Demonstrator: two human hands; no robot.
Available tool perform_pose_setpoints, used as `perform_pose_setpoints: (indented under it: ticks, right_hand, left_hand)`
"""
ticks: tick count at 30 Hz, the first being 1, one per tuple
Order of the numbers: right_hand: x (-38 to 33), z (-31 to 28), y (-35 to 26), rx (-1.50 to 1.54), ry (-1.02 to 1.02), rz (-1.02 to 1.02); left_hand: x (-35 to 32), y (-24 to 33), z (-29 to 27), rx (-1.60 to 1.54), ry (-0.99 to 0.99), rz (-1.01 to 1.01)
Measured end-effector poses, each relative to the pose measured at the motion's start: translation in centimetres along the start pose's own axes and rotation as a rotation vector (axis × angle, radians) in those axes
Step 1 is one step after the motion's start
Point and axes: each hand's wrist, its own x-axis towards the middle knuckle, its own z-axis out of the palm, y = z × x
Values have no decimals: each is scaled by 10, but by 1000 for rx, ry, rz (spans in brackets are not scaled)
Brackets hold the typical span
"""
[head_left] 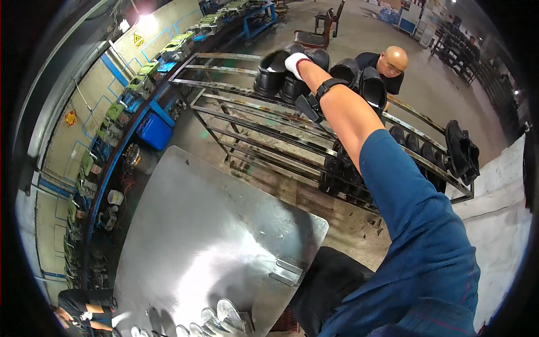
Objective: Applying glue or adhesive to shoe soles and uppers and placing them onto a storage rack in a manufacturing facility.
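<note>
My right arm, in a blue sleeve with a black band at the wrist, stretches up to the top of a metal rack [241,85]. The white-gloved right hand [294,64] is closed at the upper edge of a black boot [293,89], its fingers partly hidden. Close to its left stands another black boot [271,73]. More black boots [371,89] stand to the right along the same top bars. My left hand is out of view.
A bare metal table [185,208] lies before me, with several pale rounded pieces [229,314] at its near edge. A co-worker [393,64] is behind the rack; another person [78,309] is at lower left. Black shoes [460,150] sit at the rack's right end. A blue bin [155,131] stands left.
</note>
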Motion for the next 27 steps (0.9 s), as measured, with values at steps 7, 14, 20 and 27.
perform_pose_setpoints:
  ticks: [7,14,20,27]
  right_hand:
    - [0,11,6,585,70,305]
    - [-37,-5,36,704,79,292]
    - [-236,-58,30,279,514,281]
    - [-278,-14,78,184,192,45]
  left_hand:
    - [-8,-18,16,-145,-135,-92]
    - [10,-8,19,-258,-161,-44]
    - [11,-21,24,-331,-156,-76]
    - [6,-20,35,-434,-146,-161]
